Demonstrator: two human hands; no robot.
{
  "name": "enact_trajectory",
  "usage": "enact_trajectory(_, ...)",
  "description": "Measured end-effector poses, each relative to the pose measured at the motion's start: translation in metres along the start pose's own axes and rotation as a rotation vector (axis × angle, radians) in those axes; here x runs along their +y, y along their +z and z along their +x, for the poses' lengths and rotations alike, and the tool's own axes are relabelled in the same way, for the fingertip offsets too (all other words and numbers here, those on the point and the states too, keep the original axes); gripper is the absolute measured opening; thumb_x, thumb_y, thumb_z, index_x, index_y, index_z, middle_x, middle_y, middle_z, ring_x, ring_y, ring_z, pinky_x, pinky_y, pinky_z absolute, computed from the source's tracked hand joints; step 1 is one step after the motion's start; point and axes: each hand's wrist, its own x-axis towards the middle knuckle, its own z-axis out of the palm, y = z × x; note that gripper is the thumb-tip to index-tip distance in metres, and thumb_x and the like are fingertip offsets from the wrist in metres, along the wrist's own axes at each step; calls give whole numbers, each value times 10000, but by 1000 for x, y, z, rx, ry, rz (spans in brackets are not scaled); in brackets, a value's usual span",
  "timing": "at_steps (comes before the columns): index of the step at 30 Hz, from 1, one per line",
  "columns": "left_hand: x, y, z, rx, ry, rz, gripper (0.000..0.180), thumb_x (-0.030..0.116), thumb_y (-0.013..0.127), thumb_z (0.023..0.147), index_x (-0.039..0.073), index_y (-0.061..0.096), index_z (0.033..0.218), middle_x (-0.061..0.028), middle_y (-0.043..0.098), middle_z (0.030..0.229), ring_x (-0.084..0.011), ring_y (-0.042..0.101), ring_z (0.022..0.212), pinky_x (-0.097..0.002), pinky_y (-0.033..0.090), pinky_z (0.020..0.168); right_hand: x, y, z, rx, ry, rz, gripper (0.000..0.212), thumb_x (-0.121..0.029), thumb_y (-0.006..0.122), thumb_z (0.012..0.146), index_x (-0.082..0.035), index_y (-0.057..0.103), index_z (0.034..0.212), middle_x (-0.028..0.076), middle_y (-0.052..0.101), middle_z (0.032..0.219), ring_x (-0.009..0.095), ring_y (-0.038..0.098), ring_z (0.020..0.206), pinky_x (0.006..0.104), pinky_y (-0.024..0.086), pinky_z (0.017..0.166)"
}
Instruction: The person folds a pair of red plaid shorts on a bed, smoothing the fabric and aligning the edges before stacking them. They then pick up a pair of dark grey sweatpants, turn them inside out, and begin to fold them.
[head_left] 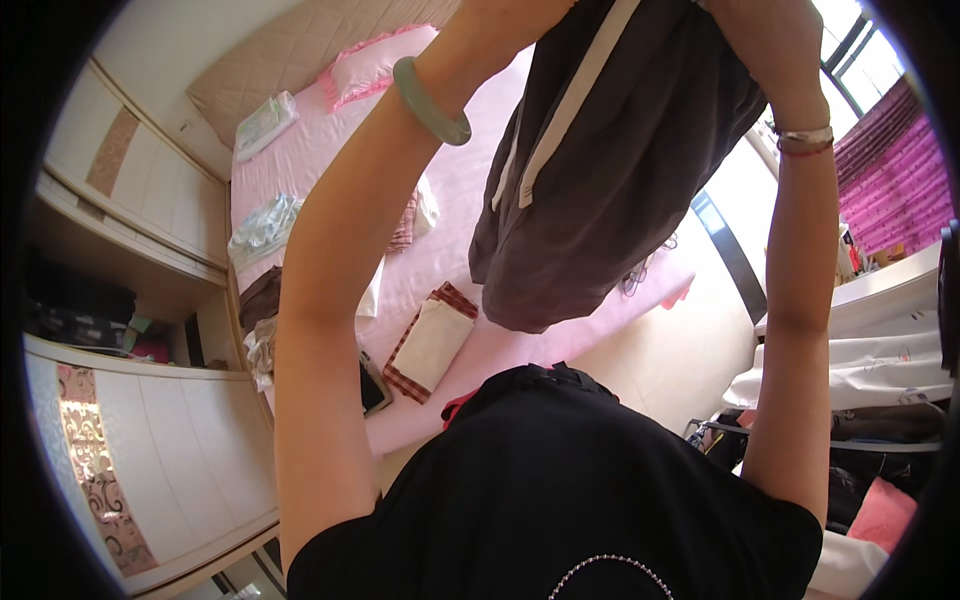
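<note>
Both arms reach up and forward, holding a dark grey-brown garment [630, 190] that hangs in loose folds, with pale stripes or bands along its left part. My left hand [515, 25] grips its upper left side, and my right hand [765, 45] grips the upper right; the top edge of the view cuts off the fingers of both. The garment's lower end is bunched and hangs over the bed [540, 350]. Below and left of it, a folded cream cloth [435, 345] lies on a red checked cloth [405, 385].
On the bed lie a pink frilled pillow [375, 68], a clear-wrapped package [267, 125] and a pale plastic bag [268, 228]. White wardrobe doors [190, 440] and an open shelf stand at left. At right are a magenta curtain [895, 185] and a rack with clothes [870, 440].
</note>
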Motion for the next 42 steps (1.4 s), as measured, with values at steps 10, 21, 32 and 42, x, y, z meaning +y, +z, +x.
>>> enact_trajectory(10,-16,-2,-8,30,-33,311,431,146,731,881,19,592,1269,-20,682,1011,-79,650,860,-211,525,749,6,-9,-14,-253,176,19,503,-512,727,812,-25,638,901,169,667,770,347,662,714,407,512,642)
enact_trajectory(21,-17,-1,-17,34,1,368,389,265,729,881,34,654,1184,-24,701,964,-98,643,889,-262,514,798,23,-13,-46,-260,38,21,551,-622,710,761,-116,665,975,54,689,751,244,688,667,344,510,577)
enact_trajectory(32,-24,2,-18,-54,-44,283,488,192,680,938,-1,502,1348,-84,633,1180,-116,595,1027,-236,501,840,-5,-38,-27,-450,-31,8,430,-447,765,801,-34,680,885,139,647,723,319,623,651,378,493,630)
enact_trajectory(42,-136,-34,-146,273,-562,116,372,370,581,991,5,625,931,-51,665,847,-115,652,773,-266,523,737,11,-39,-22,-233,237,423,171,-138,765,770,3,721,856,70,688,728,125,606,612,279,468,574)
